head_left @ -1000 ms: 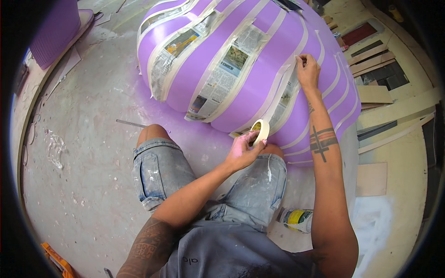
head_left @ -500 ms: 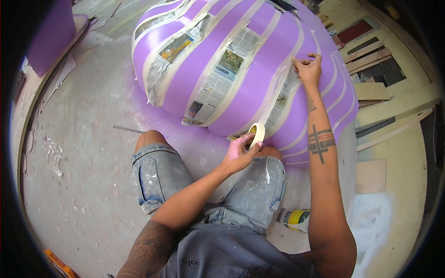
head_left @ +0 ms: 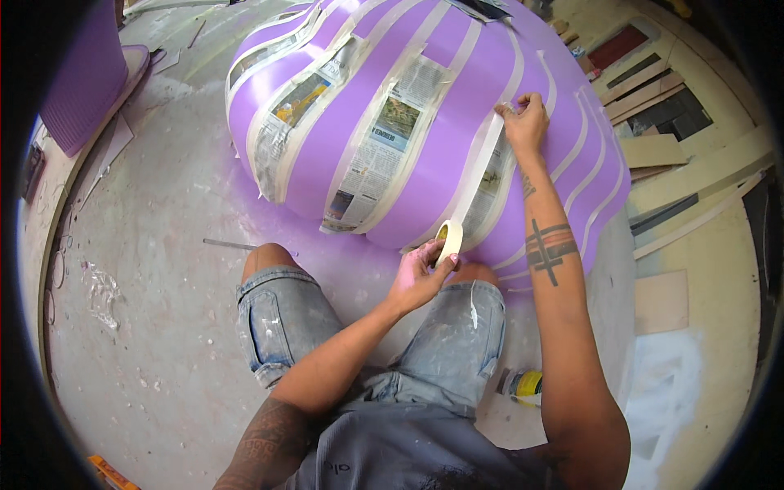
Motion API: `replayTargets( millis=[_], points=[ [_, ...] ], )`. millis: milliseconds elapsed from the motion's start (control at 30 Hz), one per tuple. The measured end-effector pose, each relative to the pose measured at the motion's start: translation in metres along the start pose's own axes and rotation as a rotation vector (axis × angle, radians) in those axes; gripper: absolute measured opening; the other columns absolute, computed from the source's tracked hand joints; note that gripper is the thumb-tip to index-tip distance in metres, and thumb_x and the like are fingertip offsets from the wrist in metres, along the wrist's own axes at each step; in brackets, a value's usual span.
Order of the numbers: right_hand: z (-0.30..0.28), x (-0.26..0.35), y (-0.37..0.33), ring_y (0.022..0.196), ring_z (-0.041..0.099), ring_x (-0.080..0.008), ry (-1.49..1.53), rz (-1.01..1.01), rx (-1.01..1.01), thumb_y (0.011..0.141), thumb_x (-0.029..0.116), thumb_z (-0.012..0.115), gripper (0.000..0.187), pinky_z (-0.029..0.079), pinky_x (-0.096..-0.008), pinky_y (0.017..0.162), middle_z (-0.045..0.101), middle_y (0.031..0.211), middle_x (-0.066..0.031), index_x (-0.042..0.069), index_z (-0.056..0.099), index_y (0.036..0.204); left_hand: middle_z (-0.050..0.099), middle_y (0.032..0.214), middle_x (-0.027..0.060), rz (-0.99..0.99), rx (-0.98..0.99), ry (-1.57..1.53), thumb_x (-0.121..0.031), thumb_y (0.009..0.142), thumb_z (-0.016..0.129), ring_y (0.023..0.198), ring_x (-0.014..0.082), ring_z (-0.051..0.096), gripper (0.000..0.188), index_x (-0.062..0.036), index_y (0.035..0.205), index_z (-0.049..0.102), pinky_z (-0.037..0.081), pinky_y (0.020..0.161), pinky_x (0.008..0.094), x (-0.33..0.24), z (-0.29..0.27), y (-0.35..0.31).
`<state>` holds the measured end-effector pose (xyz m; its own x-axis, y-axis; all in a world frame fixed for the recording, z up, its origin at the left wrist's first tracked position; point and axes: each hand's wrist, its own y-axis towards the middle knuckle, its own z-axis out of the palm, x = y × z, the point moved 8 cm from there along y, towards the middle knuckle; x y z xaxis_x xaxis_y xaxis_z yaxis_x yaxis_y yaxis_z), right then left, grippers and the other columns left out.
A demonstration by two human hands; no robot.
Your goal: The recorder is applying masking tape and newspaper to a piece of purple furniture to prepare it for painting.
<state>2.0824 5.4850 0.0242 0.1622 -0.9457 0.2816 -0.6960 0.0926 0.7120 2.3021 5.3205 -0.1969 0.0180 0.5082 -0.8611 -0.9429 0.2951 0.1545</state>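
Left hand: left hand (head_left: 418, 278), a bit below the middle of the frame, paint smudges all over it, thumb and fingers clamped on the roll of tape.
Tape roll: pale cream roll of tape (head_left: 454, 242) tipped up on edge, just above the person's knee in the picture, near the lower edge of the big purple thing.
Right hand: right hand (head_left: 527, 129), upper right of centre, thumb and fingertips pinched together on the top end of the tape.
Tape strip: one strip of tape (head_left: 480, 170) stretched pretty straight between the two hands; can't tell how much of it actually touches the surface.
Purple thing: big glossy purple rounded form (head_left: 457, 139) filling the upper middle, striped with curvy pale tape lines.
Newspaper: a printed newspaper panel (head_left: 390, 122) taped on near top centre, another one further left, plus a newspaper piece (head_left: 492, 175) right beside the stretched strip.
Floor: dusty grey floor (head_left: 163, 327) on the left, with crumpled clear plastic (head_left: 102, 294) lying on it.
Container: yellow-labelled container (head_left: 527, 384), lower right of centre, partly behind the right forearm.
Boards: wood boards (head_left: 649, 94) scattered upper right.
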Motion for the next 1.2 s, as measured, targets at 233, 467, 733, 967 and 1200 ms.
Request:
replayTargets(
  millis=[233,467,733,967,1200],
  points=[
    [0.004,0.0,-0.003,0.088,0.061,-0.0321,0.018,0.026,0.082,0.067,0.023,0.095,0.051,0.05,-0.0441,0.081,0.063,0.094,-0.0139,0.002,0.061,0.099,0.071,0.097,0.0062,-0.018,-0.018,0.016,-0.018,0.099,0.066,0.089,0.0116,0.063,0.037,0.0069,0.126,0.062,0.048,0.085,0.0284,-0.006,-0.003,-0.005],
    [0.01,0.003,-0.006,0.098,0.058,-0.0324,-0.058,-0.011,0.094,0.069,0.026,0.093,0.053,0.048,-0.0447,0.086,0.062,0.101,-0.0145,0.003,0.06,0.103,0.071,0.103,0.0081,0.006,-0.003,0.059,-0.013,0.1,0.066,0.101,0.0154,0.065,0.033,0.007,0.126,0.06,0.048,0.097,0.0332,-0.007,0.001,-0.007],
    [0.012,0.003,-0.016,0.101,0.057,-0.0341,-0.024,-0.086,0.059,0.075,0.023,0.089,0.051,0.047,-0.0456,0.087,0.057,0.108,-0.0161,0.003,0.056,0.107,0.07,0.118,0.0182,0.01,0.022,0.156,-0.022,0.097,0.07,0.113,0.0215,0.064,0.047,0.0107,0.129,0.059,0.048,0.1,0.0353,-0.012,0.0,-0.006],
    [0.017,0.003,-0.025,0.104,0.056,-0.0351,0.006,-0.053,0.094,0.076,0.022,0.088,0.05,0.047,-0.0462,0.087,0.054,0.113,-0.0162,0.004,0.054,0.109,0.067,0.124,0.0213,0.021,0.015,0.122,-0.024,0.096,0.07,0.117,0.025,0.063,0.053,0.0124,0.132,0.056,0.046,0.103,0.036,-0.011,-0.002,-0.005],
    [0.018,0.003,-0.038,0.09,0.06,-0.0373,-0.096,-0.074,0.045,0.078,0.024,0.086,0.039,0.048,-0.0479,0.08,0.061,0.093,-0.0138,0.005,0.055,0.092,0.065,0.127,0.0208,0.043,0.043,0.094,-0.026,0.097,0.07,0.119,0.0234,0.06,0.057,0.0134,0.134,0.053,0.044,0.107,0.0357,-0.019,0.003,-0.007]
  ],
)
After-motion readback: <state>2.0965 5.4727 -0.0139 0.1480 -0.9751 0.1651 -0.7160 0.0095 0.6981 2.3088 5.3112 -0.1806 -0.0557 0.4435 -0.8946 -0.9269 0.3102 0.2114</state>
